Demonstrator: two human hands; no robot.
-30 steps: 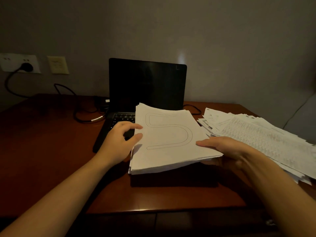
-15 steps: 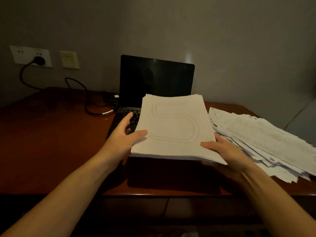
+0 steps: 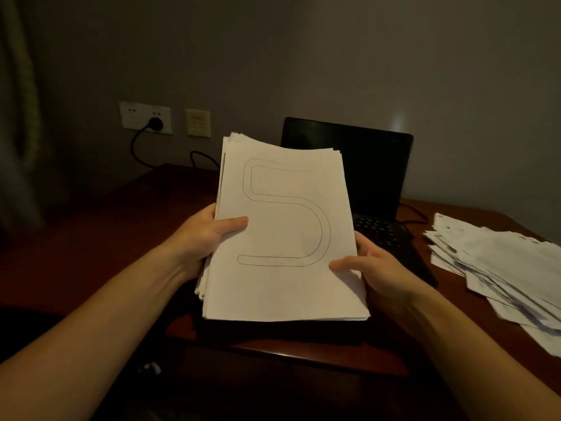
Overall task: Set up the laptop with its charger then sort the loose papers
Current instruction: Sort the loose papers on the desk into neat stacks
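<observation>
White paper stack [image 3: 285,238] is up in the air over the near edge of the worktop [image 3: 145,214], in front of the laptop [image 3: 373,171]. Sheets could slip out and fall if the stack tips or the grip goes loose. The left hand [image 3: 206,235] and right hand [image 3: 376,268] each pinch one side, thumbs on top.

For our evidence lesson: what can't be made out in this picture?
Head view:
- laptop: left side behind the held paper stack.
- charger cable: laptop end behind that stack.
- loose pile: print too small; right edge crops it.
- left hand, right hand: fingers mostly under the stack.
</observation>
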